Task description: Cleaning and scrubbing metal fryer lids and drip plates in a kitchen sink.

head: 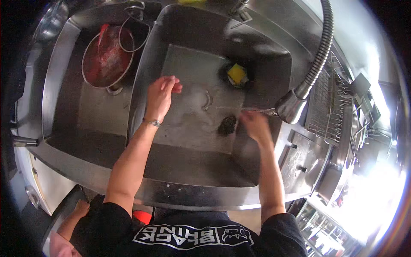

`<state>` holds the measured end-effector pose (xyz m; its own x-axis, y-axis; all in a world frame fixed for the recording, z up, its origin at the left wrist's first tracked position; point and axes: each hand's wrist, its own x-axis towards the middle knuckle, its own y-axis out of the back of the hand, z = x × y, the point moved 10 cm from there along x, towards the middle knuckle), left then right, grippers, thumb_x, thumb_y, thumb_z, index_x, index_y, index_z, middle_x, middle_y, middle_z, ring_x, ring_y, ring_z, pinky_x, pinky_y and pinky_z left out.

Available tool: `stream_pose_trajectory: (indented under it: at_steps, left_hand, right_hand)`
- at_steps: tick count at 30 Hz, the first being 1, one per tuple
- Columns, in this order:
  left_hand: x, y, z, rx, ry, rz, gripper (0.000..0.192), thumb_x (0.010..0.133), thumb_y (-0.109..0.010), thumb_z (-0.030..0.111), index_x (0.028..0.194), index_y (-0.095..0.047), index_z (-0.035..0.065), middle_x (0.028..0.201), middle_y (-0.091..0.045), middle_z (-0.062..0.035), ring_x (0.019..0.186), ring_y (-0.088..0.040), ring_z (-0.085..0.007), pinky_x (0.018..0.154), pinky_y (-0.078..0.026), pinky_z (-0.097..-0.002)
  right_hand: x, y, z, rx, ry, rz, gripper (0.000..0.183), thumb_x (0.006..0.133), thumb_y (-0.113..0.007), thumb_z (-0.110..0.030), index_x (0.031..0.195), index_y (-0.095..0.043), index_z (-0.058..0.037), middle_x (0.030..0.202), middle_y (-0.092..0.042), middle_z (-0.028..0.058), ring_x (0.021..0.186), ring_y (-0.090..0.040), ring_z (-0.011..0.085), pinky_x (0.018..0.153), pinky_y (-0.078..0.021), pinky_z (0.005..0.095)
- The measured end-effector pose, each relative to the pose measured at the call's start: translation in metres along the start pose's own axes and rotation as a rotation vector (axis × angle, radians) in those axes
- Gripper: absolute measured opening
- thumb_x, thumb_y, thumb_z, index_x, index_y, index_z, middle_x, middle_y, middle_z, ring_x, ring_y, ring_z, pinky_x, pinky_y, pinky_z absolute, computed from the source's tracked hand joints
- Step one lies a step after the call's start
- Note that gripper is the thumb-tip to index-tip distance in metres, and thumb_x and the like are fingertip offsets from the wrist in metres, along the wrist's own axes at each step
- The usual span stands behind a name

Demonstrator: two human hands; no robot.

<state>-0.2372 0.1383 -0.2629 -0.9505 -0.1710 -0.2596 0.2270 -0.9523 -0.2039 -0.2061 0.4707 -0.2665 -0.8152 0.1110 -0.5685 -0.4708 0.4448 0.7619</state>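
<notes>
My left hand (162, 94) hovers over the left side of the right sink basin (192, 160), fingers loosely curled, holding nothing visible. My right hand (257, 127) is motion-blurred at the basin's right wall, just below the metal spray head (290, 106). A pale streak touches its fingers; whether it is water or an object I cannot tell. Close to that hand lies a dark scouring pad (227, 125) on the basin floor. Farther back, a yellow sponge (237, 74) sits at the drain. A small curved shape (207, 100), perhaps a handle or reflection, shows between my hands.
In the left basin stands a red-stained metal pot (107, 61) beside a metal ring (135, 35). A flexible hose (321, 51) arches at right, near a wire rack (327, 99) and a metal lid or panel (298, 160). Another person's hand (82, 208) appears at lower left.
</notes>
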Motion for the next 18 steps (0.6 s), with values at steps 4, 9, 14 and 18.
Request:
stream_pose_trajectory:
  at_steps: [4, 9, 14, 18]
  left_hand:
    - [0.003, -0.018, -0.003, -0.018, 0.011, -0.04, 0.021, 0.09, -0.052, 0.022, 0.089, -0.058, 0.0014, 0.084, -0.06, -0.0074, 0.075, -0.06, -0.0154, 0.068, -0.05, -0.0276]
    - [-0.002, -0.005, 0.002, 0.013, 0.027, 0.021, 0.022, 0.09, -0.052, 0.022, 0.09, -0.058, 0.0012, 0.085, -0.06, -0.0079, 0.076, -0.061, -0.0158, 0.069, -0.05, -0.0283]
    - [-0.001, -0.01, 0.006, 0.026, 0.017, 0.007, 0.023, 0.089, -0.053, 0.025, 0.09, -0.059, 0.0023, 0.083, -0.061, -0.0073, 0.075, -0.061, -0.0153, 0.069, -0.049, -0.0272]
    - [-0.006, 0.004, 0.009, 0.09, -0.011, 0.028, 0.023, 0.09, -0.051, 0.024, 0.09, -0.058, 0.0019, 0.082, -0.062, -0.0074, 0.074, -0.061, -0.0149, 0.069, -0.049, -0.0273]
  right_hand:
    - [0.065, -0.116, 0.076, -0.193, 0.096, 0.279, 0.063, 0.076, -0.064, -0.035, 0.123, -0.043, 0.0016, 0.116, -0.051, 0.0235, 0.11, -0.048, 0.0372, 0.092, -0.0394, 0.0407]
    - [0.089, -0.157, 0.082, -0.057, 0.057, 0.034, 0.068, 0.071, -0.068, -0.023, 0.126, -0.036, 0.0019, 0.123, -0.045, 0.0241, 0.118, -0.041, 0.0368, 0.099, -0.034, 0.0422]
    - [0.119, -0.023, 0.051, 0.433, 0.14, 0.378, 0.052, 0.071, -0.065, -0.016, 0.117, -0.046, -0.0017, 0.109, -0.056, 0.0177, 0.096, -0.055, 0.0301, 0.08, -0.0444, 0.0385]
    - [0.125, 0.022, 0.014, 0.659, -0.017, 0.359, 0.045, 0.075, -0.061, -0.015, 0.116, -0.048, -0.0037, 0.1, -0.058, 0.0125, 0.088, -0.057, 0.0247, 0.072, -0.0467, 0.0345]
